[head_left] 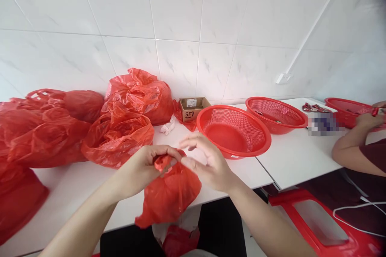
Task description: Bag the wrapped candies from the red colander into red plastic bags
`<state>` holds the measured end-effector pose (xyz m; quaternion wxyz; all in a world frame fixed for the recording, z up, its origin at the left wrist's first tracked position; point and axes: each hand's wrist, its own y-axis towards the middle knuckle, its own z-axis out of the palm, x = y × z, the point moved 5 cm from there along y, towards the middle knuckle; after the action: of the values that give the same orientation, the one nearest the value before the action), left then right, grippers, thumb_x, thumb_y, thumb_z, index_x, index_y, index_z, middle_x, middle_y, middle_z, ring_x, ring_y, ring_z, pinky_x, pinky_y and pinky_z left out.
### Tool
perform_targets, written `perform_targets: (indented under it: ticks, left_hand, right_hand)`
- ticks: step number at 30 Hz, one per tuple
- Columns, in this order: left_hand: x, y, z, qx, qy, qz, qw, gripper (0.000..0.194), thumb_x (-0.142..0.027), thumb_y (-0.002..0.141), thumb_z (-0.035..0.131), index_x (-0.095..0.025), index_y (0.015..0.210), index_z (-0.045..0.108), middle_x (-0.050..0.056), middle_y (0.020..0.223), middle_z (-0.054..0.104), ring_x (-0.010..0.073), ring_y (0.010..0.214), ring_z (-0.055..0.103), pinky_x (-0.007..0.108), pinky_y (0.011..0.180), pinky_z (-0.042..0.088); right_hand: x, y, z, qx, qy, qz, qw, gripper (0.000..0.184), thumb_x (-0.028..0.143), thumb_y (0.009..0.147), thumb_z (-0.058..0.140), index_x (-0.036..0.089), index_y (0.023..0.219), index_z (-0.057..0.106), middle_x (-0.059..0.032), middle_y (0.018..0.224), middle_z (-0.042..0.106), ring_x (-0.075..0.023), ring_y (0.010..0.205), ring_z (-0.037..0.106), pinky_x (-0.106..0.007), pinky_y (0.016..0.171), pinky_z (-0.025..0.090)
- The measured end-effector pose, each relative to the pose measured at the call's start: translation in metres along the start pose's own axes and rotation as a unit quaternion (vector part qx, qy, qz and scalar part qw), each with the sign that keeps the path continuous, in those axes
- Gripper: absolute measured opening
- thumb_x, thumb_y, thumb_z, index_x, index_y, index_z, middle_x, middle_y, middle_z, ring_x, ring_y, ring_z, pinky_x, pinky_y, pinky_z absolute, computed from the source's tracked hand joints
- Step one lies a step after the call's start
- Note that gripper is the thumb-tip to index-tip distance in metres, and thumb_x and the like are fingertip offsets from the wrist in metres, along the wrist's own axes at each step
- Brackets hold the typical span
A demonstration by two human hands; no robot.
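Observation:
A small filled red plastic bag (175, 192) hangs over the table's front edge, close to me. My left hand (144, 164) is closed on its gathered top, where a loop of plastic sticks out between thumb and fingers. My right hand (209, 162) is on the other side of the bag's top, fingers spread and apart. Its thumb points at my left fingertips; whether it touches the plastic I cannot tell. What is inside the bag does not show through clearly.
Large red bags (45, 128) and an open-topped red bag (119, 138) fill the left side. A cardboard box (193, 108) stands by the wall. Red baskets (233, 130) line the white table (313, 148). At right, a co-worker's arm (350, 144) reaches toward another basket (343, 104).

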<state>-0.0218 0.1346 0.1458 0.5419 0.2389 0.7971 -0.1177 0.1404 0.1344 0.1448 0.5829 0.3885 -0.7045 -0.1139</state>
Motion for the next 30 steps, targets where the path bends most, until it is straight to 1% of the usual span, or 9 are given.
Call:
perform_targets:
  ticks: [3, 5, 8, 11, 14, 19, 25, 28, 30]
  left_hand:
    - [0.002, -0.001, 0.009, 0.004, 0.104, 0.016, 0.994, 0.034, 0.000, 0.063, 0.044, -0.022, 0.079, 0.066, -0.003, 0.066, 0.061, 0.0134, 0.065, 0.057, 0.023, 0.059, 0.042]
    - [-0.001, -0.003, 0.012, -0.063, 0.233, 0.075, 0.967, 0.034, 0.002, 0.061, 0.041, -0.021, 0.075, 0.061, -0.004, 0.067, 0.062, 0.0111, 0.058, 0.053, 0.022, 0.054, 0.039]
    - [-0.006, -0.010, 0.014, -0.203, 0.344, 0.182, 0.899, 0.036, 0.004, 0.071, 0.041, -0.021, 0.088, 0.061, 0.001, 0.090, 0.068, 0.0126, 0.072, 0.063, 0.021, 0.059, 0.044]
    - [-0.003, -0.017, 0.016, -0.244, 0.348, 0.234, 0.875, 0.034, -0.002, 0.086, 0.048, -0.025, 0.107, 0.063, 0.005, 0.113, 0.065, 0.0146, 0.092, 0.068, 0.020, 0.065, 0.050]
    - [0.007, -0.021, 0.013, -0.219, 0.350, 0.228, 0.882, 0.047, -0.007, 0.091, 0.049, -0.033, 0.128, 0.060, 0.006, 0.127, 0.061, 0.0163, 0.102, 0.068, 0.022, 0.073, 0.054]
    - [0.029, -0.042, 0.014, -0.210, 0.374, 0.190, 0.883, 0.050, -0.016, 0.096, 0.051, -0.033, 0.143, 0.049, 0.004, 0.140, 0.061, 0.0213, 0.124, 0.059, 0.035, 0.100, 0.052]
    - [0.037, -0.086, 0.056, -0.157, 0.407, 0.170, 0.883, 0.028, -0.016, 0.093, 0.054, -0.024, 0.116, 0.068, 0.005, 0.148, 0.055, 0.0275, 0.143, 0.040, 0.035, 0.102, 0.053]
    - [0.032, -0.095, 0.066, -0.177, 0.337, 0.144, 0.913, 0.028, -0.016, 0.095, 0.048, -0.024, 0.093, 0.075, 0.004, 0.156, 0.045, 0.0309, 0.148, 0.032, 0.042, 0.109, 0.046]
    - [0.036, -0.090, 0.061, -0.198, 0.210, 0.096, 0.953, 0.033, -0.024, 0.098, 0.045, -0.026, 0.090, 0.077, 0.004, 0.156, 0.044, 0.0322, 0.148, 0.031, 0.049, 0.114, 0.039]
  right_hand:
    - [-0.030, -0.002, 0.005, -0.007, 0.062, 0.109, 0.992, 0.031, 0.039, 0.102, 0.047, 0.027, 0.129, 0.057, -0.0029, 0.099, 0.065, -0.0152, 0.090, 0.061, -0.032, 0.085, 0.049]
    - [-0.044, -0.006, 0.013, 0.023, 0.080, 0.162, 0.983, 0.037, 0.043, 0.103, 0.042, 0.028, 0.136, 0.052, 0.0023, 0.078, 0.058, -0.0120, 0.066, 0.053, -0.029, 0.071, 0.048]
    - [-0.052, -0.012, 0.022, 0.069, 0.126, 0.192, 0.971, 0.043, 0.046, 0.101, 0.046, 0.028, 0.140, 0.048, 0.0070, 0.065, 0.045, -0.0096, 0.051, 0.034, -0.024, 0.052, 0.037]
    - [-0.047, -0.012, 0.024, 0.103, 0.161, 0.174, 0.966, 0.034, 0.047, 0.097, 0.054, 0.024, 0.121, 0.060, 0.0046, 0.072, 0.053, -0.0090, 0.056, 0.040, -0.023, 0.054, 0.038]
    - [-0.041, -0.010, 0.015, 0.094, 0.123, 0.141, 0.978, 0.028, 0.045, 0.096, 0.056, 0.019, 0.089, 0.064, 0.0013, 0.080, 0.060, -0.0111, 0.070, 0.053, -0.025, 0.068, 0.045]
    - [-0.061, 0.001, -0.013, -0.012, 0.023, 0.154, 0.988, 0.034, 0.047, 0.099, 0.049, 0.019, 0.082, 0.061, -0.0019, 0.080, 0.066, -0.0148, 0.080, 0.064, -0.030, 0.079, 0.050]
    - [-0.122, 0.027, -0.041, -0.142, -0.017, 0.228, 0.963, 0.035, 0.049, 0.092, 0.052, 0.020, 0.072, 0.051, -0.0001, 0.068, 0.061, -0.0136, 0.065, 0.061, -0.026, 0.061, 0.052]
    - [-0.133, 0.037, -0.031, -0.138, -0.014, 0.229, 0.964, 0.034, 0.048, 0.091, 0.052, 0.021, 0.071, 0.048, 0.0019, 0.065, 0.056, -0.0127, 0.061, 0.059, -0.025, 0.056, 0.052]
    - [-0.132, 0.039, -0.020, -0.130, -0.008, 0.230, 0.964, 0.035, 0.049, 0.091, 0.051, 0.021, 0.071, 0.047, 0.0031, 0.064, 0.053, -0.0121, 0.059, 0.057, -0.024, 0.055, 0.051]
